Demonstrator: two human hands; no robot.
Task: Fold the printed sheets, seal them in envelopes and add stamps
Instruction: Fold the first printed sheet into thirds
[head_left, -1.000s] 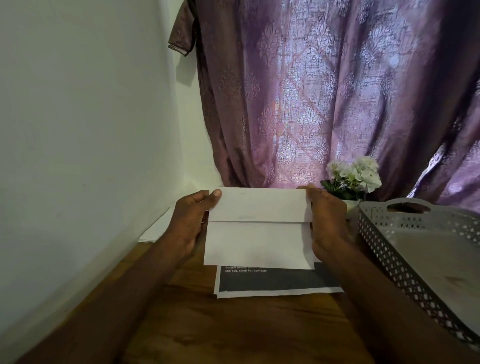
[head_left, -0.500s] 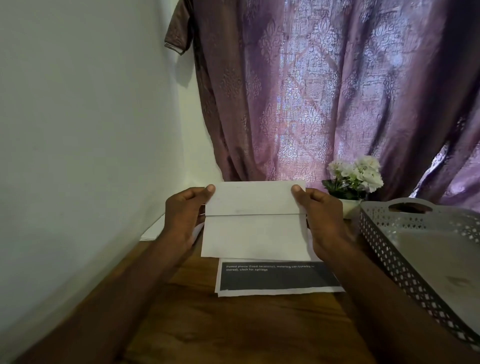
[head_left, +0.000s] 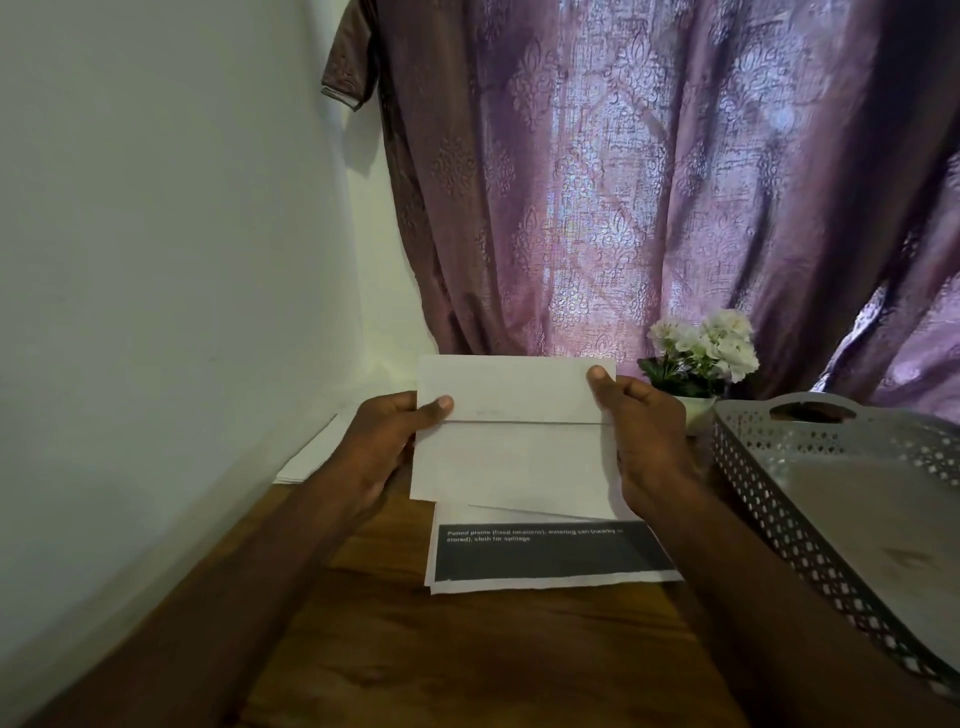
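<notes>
I hold a white envelope (head_left: 511, 441) above the wooden table, its flap folded down so a straight edge runs across the middle. My left hand (head_left: 387, 447) grips its left side with the thumb on the front. My right hand (head_left: 641, 436) grips its right side, thumb near the top corner. Under it on the table lie printed sheets (head_left: 545, 558) with a dark band and small white text. Several more white sheets (head_left: 311, 452) lie at the far left against the wall.
A grey perforated tray (head_left: 769, 499) with a handle slot stands at the right. A small pot of white flowers (head_left: 701, 358) sits behind my right hand. A purple curtain hangs behind the table, and a white wall closes off the left side.
Both hands have lifted the envelope slightly and shifted their grip; the left thumb now presses the front near the flap edge, and more of the printed sheets shows beneath.
</notes>
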